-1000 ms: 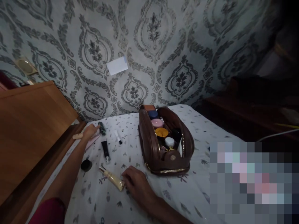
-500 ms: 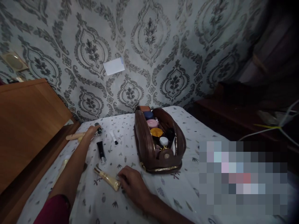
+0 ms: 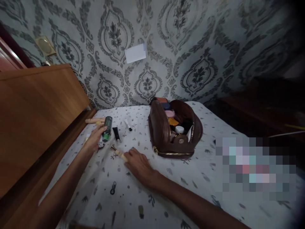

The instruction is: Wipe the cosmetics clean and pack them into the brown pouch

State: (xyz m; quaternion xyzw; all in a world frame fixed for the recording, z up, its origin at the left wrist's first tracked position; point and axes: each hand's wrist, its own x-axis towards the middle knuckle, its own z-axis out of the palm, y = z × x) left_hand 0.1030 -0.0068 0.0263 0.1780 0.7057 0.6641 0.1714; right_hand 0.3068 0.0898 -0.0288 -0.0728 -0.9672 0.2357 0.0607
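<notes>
Kneeling over my bed (image 3: 186, 197), I see a white sheet with small dark leaf prints. A brown leather bag (image 3: 166, 133) sits open near the wall, its gold zipper undone. Little jars (image 3: 175, 122) with pink, orange and white lids are packed inside it. Left of the bag lie a small white tube (image 3: 128, 125) and a black tube (image 3: 116, 135), a little apart from each other. A long tan stick-shaped thing (image 3: 94, 120) lies by the wooden headboard (image 3: 35, 114). The wall (image 3: 190, 38) behind has grey curly patterns and a white card (image 3: 135, 53) stuck on it. Nothing stands between my hands and the things they touch.

My left hand (image 3: 94, 142) is curled around a dark green bottle (image 3: 107, 128), with my fingers closed on its lower end. The bottle is round and smooth and points up toward the wall, just beside the black tube.

My right hand (image 3: 138, 163) lies flat on the sheet with fingers loosely spread. Its fingertips touch the end of a thin cream-coloured tube (image 3: 118, 152) with a gold part. That tube lies slanted on the sheet between my two hands.
</notes>
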